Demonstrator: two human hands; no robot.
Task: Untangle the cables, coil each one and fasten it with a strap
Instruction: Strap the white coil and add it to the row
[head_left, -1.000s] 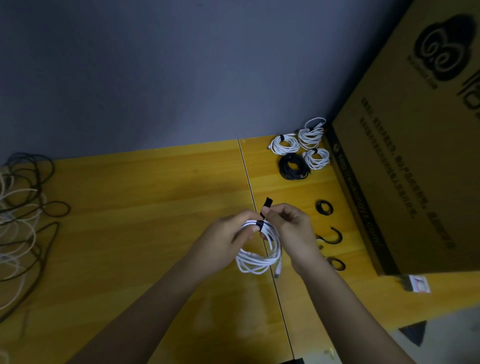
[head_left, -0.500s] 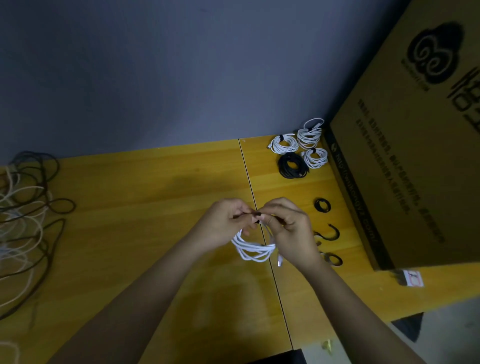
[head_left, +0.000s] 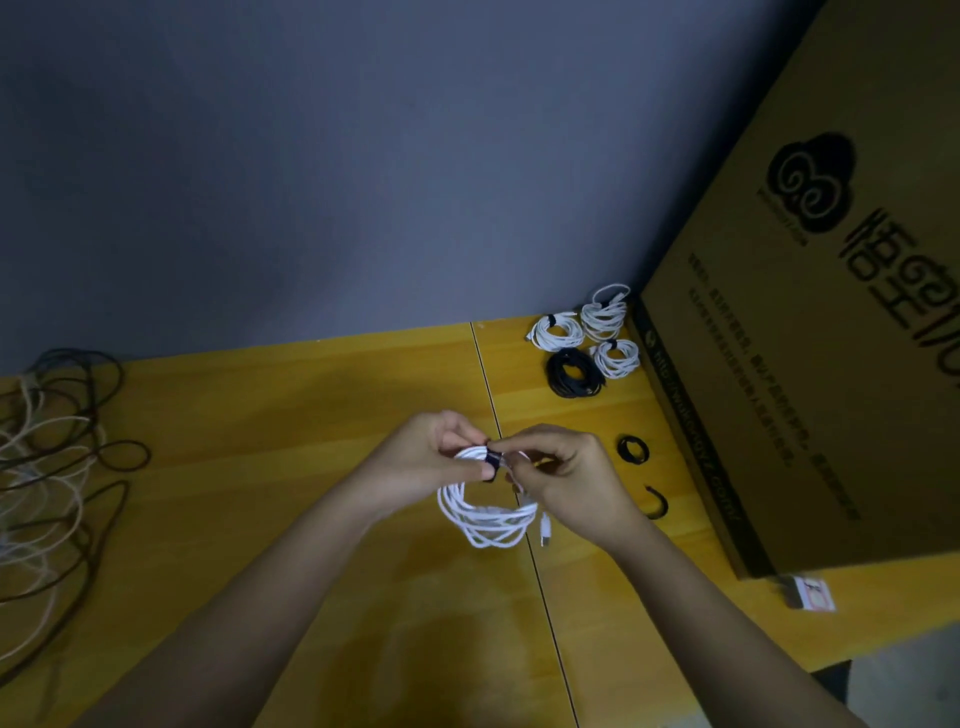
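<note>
Both hands (head_left: 431, 457) (head_left: 566, 473) pinch the strap (head_left: 492, 460) around the white coil (head_left: 485, 514); if the fingers slip, the strap may unwrap and the loops spring loose.

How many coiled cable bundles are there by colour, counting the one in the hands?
White coiled cable bundles: 4, three lying by the cardboard box and one held in the hands
Black coiled cable bundles: 1
Total: 5
The loose tangle of cables at the table's left edge is not counted.
</note>
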